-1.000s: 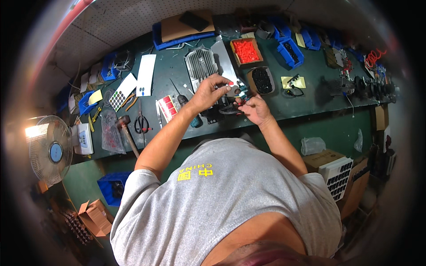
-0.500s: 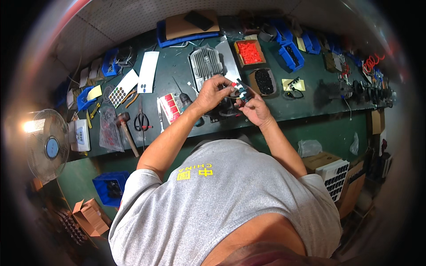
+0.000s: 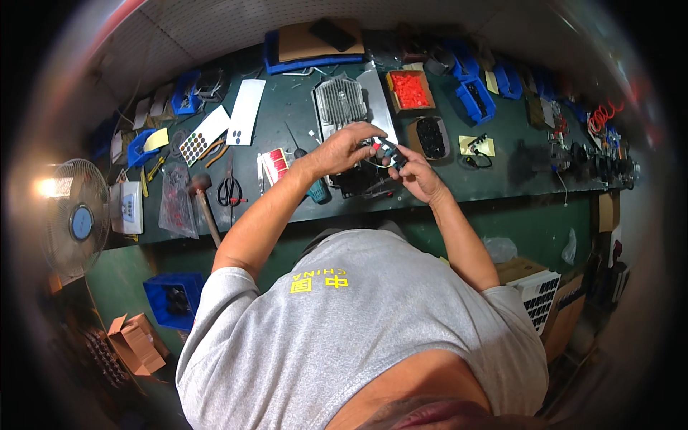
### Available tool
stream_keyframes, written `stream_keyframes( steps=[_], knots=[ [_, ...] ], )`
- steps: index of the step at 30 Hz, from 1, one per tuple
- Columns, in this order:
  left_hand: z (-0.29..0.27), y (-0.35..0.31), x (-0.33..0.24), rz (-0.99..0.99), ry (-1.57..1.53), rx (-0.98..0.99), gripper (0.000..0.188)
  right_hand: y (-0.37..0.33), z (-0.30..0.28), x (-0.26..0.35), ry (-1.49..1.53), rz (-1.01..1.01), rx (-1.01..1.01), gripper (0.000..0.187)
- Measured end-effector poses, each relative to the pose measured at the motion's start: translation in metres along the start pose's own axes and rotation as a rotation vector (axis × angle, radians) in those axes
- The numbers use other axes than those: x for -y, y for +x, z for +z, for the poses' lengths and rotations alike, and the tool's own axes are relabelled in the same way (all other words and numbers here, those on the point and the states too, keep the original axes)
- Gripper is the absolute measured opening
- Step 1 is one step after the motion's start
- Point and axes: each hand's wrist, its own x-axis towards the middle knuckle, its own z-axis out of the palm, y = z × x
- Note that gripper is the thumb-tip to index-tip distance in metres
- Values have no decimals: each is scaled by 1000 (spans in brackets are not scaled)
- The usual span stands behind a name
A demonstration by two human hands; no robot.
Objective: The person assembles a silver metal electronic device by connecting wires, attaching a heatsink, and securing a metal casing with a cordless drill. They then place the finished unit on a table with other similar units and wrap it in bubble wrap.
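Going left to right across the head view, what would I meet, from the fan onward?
Fan → plastic bag → scissors → red labels → left hand → small dark part → right hand → yellow card → red coiled hose.

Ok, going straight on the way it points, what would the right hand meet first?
Past the small dark part it already holds, probably the left hand, whose fingers lie just up and left; depth is hard to judge.
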Motion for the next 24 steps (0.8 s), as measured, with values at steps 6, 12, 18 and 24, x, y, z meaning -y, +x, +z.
stream_keyframes(
  steps=[6, 12, 18, 24],
  knots=[
    [-2, -11, -4, -109, 20, 49, 30, 0, 4, 0, 5, 90, 55, 61],
    [11, -34, 4, -120, 24, -129, 35, 6, 3, -8, 49, 106, 20, 61],
    [44, -87, 103, -748, -26, -998, 53, 22, 0, -5, 57, 23, -77, 55],
    [44, -79, 111, -1115, -829, -944, 18, 30, -11, -12, 35, 68, -89, 59]
  ],
)
